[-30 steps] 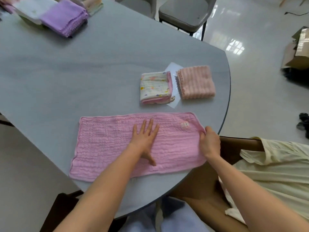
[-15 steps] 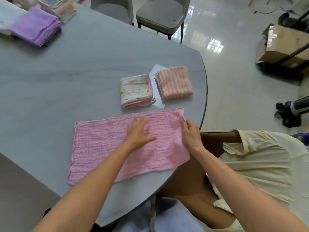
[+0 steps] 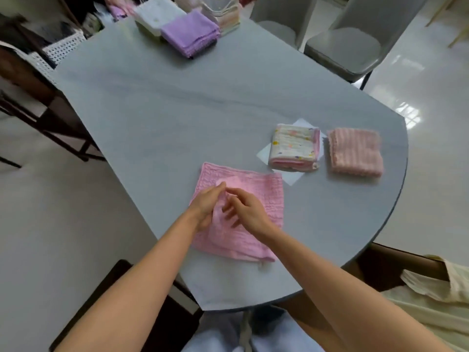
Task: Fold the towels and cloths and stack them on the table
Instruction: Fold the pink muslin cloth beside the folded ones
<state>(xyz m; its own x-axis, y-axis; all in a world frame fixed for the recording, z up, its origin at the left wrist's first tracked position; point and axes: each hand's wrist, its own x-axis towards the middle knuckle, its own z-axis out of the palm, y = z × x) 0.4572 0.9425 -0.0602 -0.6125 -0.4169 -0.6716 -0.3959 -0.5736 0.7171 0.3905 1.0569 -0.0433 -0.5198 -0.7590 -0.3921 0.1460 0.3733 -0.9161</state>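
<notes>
The pink towel (image 3: 256,199) lies folded square near the table's (image 3: 177,118) 6 o'clock edge. Both hands rest on it: left hand (image 3: 205,208) with fingers straight, together; right hand (image 3: 247,209) loosely curled (gripping nothing visible). Folded stacks (image 3: 294,148) sit at 2 o'clock.
</notes>
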